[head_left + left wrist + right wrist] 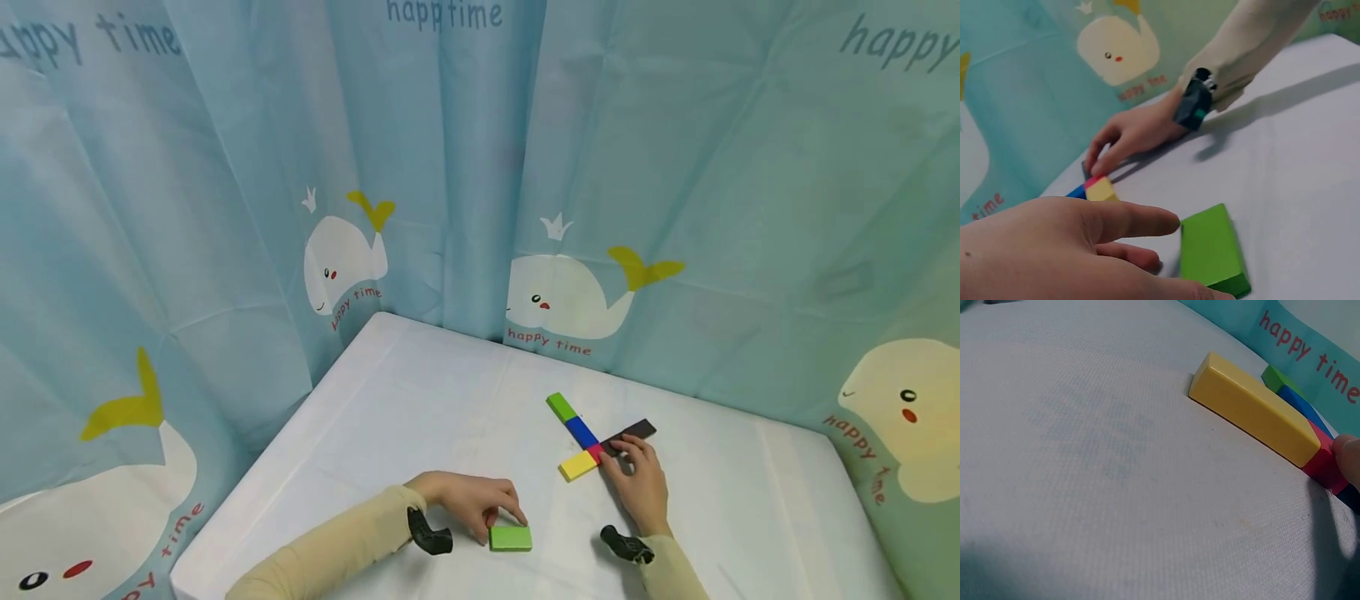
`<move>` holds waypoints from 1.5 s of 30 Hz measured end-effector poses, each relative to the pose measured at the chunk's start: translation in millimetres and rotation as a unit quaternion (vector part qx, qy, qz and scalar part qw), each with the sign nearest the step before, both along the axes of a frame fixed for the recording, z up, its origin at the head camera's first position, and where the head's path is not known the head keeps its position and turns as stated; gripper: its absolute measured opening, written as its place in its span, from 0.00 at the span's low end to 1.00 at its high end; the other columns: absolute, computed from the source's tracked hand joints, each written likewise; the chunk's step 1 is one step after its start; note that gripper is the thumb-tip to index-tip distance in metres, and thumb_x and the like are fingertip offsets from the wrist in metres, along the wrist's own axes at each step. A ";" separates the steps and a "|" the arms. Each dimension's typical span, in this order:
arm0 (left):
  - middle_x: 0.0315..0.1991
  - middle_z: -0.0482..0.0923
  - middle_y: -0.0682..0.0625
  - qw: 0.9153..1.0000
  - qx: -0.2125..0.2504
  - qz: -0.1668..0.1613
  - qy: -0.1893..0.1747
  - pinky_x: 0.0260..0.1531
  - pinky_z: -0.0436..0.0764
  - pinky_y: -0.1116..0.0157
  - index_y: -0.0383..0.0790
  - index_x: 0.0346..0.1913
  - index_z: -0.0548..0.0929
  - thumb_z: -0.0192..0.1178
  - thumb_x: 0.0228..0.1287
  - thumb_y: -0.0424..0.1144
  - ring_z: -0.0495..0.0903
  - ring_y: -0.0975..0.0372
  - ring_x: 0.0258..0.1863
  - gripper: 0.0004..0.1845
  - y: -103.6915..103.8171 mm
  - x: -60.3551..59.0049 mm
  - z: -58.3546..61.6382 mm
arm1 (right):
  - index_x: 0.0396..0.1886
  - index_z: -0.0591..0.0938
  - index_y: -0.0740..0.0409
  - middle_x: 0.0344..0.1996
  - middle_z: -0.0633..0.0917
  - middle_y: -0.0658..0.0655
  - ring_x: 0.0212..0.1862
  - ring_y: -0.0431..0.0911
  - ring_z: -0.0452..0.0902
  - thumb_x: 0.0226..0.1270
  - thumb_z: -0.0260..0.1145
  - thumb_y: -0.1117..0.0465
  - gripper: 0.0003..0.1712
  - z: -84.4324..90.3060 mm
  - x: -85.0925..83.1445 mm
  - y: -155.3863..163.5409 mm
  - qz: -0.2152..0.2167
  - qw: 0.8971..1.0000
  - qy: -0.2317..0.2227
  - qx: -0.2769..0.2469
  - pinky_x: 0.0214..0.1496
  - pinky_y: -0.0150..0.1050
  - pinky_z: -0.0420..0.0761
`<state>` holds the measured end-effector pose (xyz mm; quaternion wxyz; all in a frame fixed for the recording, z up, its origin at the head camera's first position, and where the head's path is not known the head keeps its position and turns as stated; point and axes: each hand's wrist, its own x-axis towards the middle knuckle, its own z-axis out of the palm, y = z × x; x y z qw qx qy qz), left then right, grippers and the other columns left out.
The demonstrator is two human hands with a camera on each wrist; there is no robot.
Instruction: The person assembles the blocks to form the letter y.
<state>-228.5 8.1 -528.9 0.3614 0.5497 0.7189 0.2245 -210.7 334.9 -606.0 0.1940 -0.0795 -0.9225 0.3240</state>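
Observation:
Low on the table in the head view, my left hand [476, 502] holds a light green block [511, 539]. Its thumb is by the left end and a fingertip at the far edge, as the left wrist view also shows. My right hand [641, 483] is at a joined figure of blocks, its thumb on the small red block [1329, 464] and other fingers over the black blocks [641, 428]. A yellow block [577, 466] meets the red one. A blue block [582, 432] and a green block [561, 407] run up-left. Fingers partly hide the red and black pieces.
The blocks lie on a white-covered table [450, 400]. A light blue curtain [480, 167] printed with whales stands behind and beside it. Black straps with mounts sit at the left cuff [429, 533] and right cuff [627, 546].

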 end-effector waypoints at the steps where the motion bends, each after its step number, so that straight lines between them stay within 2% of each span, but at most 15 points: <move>1: 0.57 0.65 0.53 1.000 0.002 -0.005 0.003 0.34 0.73 0.79 0.43 0.68 0.72 0.67 0.59 0.27 0.70 0.72 0.30 0.33 2.0 1.2 -1.3 | 0.51 0.82 0.62 0.61 0.72 0.61 0.51 0.55 0.73 0.62 0.72 0.55 0.22 -0.4 0.0 0.0 0.000 1.000 0.000 0.000 0.54 0.54 0.68; 7: 0.66 0.62 0.51 0.999 0.018 -0.047 0.013 0.35 0.73 0.80 0.43 0.72 0.67 0.64 0.63 0.28 0.70 0.71 0.31 0.34 14.4 10.4 -6.1 | 0.51 0.83 0.62 0.60 0.73 0.61 0.50 0.55 0.74 0.61 0.72 0.55 0.22 -1.5 -1.2 1.4 -0.001 1.000 0.005 0.006 0.53 0.54 0.69; 12: 0.65 0.67 0.53 0.997 0.034 -0.055 0.031 0.36 0.72 0.81 0.43 0.69 0.70 0.65 0.63 0.31 0.72 0.70 0.34 0.31 24.2 15.0 -9.2 | 0.50 0.83 0.62 0.60 0.73 0.61 0.50 0.55 0.73 0.61 0.73 0.55 0.21 -1.9 -1.4 1.7 -0.002 1.000 0.005 0.005 0.53 0.54 0.68; 16: 0.58 0.72 0.55 0.998 0.049 -0.030 0.031 0.35 0.74 0.80 0.43 0.67 0.72 0.68 0.61 0.35 0.73 0.73 0.31 0.31 26.9 13.5 -17.5 | 0.50 0.83 0.62 0.61 0.73 0.61 0.50 0.55 0.73 0.61 0.73 0.55 0.21 -2.2 -0.6 1.2 -0.001 1.000 0.005 0.003 0.54 0.54 0.68; 20: 0.47 0.75 0.57 0.997 0.070 0.005 0.045 0.32 0.75 0.79 0.44 0.65 0.73 0.70 0.60 0.39 0.73 0.76 0.27 0.30 25.8 5.5 -24.4 | 0.51 0.83 0.62 0.61 0.72 0.61 0.50 0.55 0.73 0.61 0.72 0.55 0.21 -1.3 -0.1 1.2 -0.001 1.000 0.003 0.003 0.54 0.54 0.68; 22: 0.45 0.75 0.57 0.996 0.074 0.019 0.054 0.32 0.74 0.80 0.43 0.65 0.73 0.70 0.60 0.40 0.73 0.75 0.27 0.30 24.9 0.1 -22.4 | 0.51 0.83 0.62 0.61 0.72 0.62 0.50 0.55 0.73 0.62 0.72 0.55 0.21 -1.1 -0.3 1.5 0.000 1.000 0.003 0.002 0.54 0.54 0.68; 25: 0.47 0.75 0.55 0.994 0.080 0.034 0.059 0.34 0.74 0.79 0.43 0.66 0.72 0.69 0.61 0.39 0.74 0.74 0.29 0.30 23.3 -10.0 -18.8 | 0.51 0.83 0.62 0.61 0.72 0.62 0.51 0.55 0.73 0.62 0.72 0.54 0.22 -1.3 -0.4 1.8 0.003 1.000 0.001 0.001 0.55 0.55 0.68; 26: 0.49 0.76 0.54 0.994 0.082 0.038 0.059 0.37 0.75 0.79 0.43 0.66 0.72 0.69 0.61 0.38 0.76 0.72 0.32 0.30 22.9 -13.5 -17.4 | 0.51 0.83 0.62 0.61 0.72 0.62 0.51 0.56 0.73 0.62 0.71 0.54 0.22 -1.5 -0.5 1.9 0.004 1.000 0.001 0.000 0.55 0.55 0.69; 29: 0.61 0.74 0.53 0.993 0.081 0.044 0.076 0.51 0.72 0.75 0.44 0.67 0.71 0.68 0.62 0.37 0.76 0.70 0.49 0.31 22.4 -24.8 -15.0 | 0.52 0.82 0.62 0.62 0.72 0.61 0.51 0.55 0.73 0.63 0.71 0.53 0.22 -2.4 -0.6 2.1 0.004 1.000 -0.001 0.000 0.55 0.55 0.69; 32: 0.69 0.67 0.54 0.990 0.070 0.053 0.108 0.62 0.64 0.71 0.44 0.67 0.72 0.67 0.63 0.37 0.67 0.67 0.64 0.30 23.5 -34.1 -16.4 | 0.52 0.82 0.62 0.62 0.72 0.61 0.51 0.55 0.73 0.63 0.71 0.53 0.22 -3.4 -1.0 2.5 0.004 1.000 0.001 -0.002 0.55 0.55 0.69; 34: 0.70 0.65 0.53 0.989 0.058 0.058 0.126 0.64 0.61 0.70 0.44 0.67 0.73 0.66 0.64 0.38 0.63 0.66 0.68 0.28 24.7 -38.0 -18.2 | 0.51 0.82 0.61 0.62 0.72 0.61 0.51 0.55 0.73 0.63 0.71 0.52 0.22 -3.8 -0.8 2.4 0.003 1.000 0.001 -0.002 0.54 0.54 0.69; 37: 0.67 0.68 0.51 0.988 0.053 0.074 0.123 0.60 0.66 0.72 0.43 0.65 0.76 0.66 0.64 0.37 0.67 0.66 0.64 0.26 27.6 -40.1 -20.1 | 0.51 0.83 0.61 0.61 0.72 0.61 0.50 0.55 0.73 0.63 0.71 0.53 0.22 -4.5 -0.6 2.6 0.003 1.000 0.001 -0.002 0.54 0.54 0.69; 41: 0.63 0.70 0.51 0.988 0.065 0.105 0.096 0.50 0.72 0.77 0.42 0.62 0.78 0.65 0.64 0.35 0.72 0.69 0.56 0.23 32.7 -40.3 -23.7 | 0.51 0.83 0.61 0.61 0.72 0.61 0.50 0.55 0.74 0.63 0.71 0.53 0.21 -5.5 -0.6 2.7 0.003 1.000 0.007 0.002 0.53 0.54 0.69; 45: 0.59 0.71 0.52 0.985 0.069 0.131 0.094 0.47 0.72 0.79 0.42 0.60 0.80 0.65 0.64 0.34 0.73 0.72 0.51 0.21 36.9 -40.1 -26.0 | 0.51 0.82 0.61 0.61 0.72 0.60 0.50 0.55 0.73 0.63 0.71 0.53 0.22 -6.7 -1.2 3.1 0.002 1.000 0.007 0.003 0.53 0.53 0.69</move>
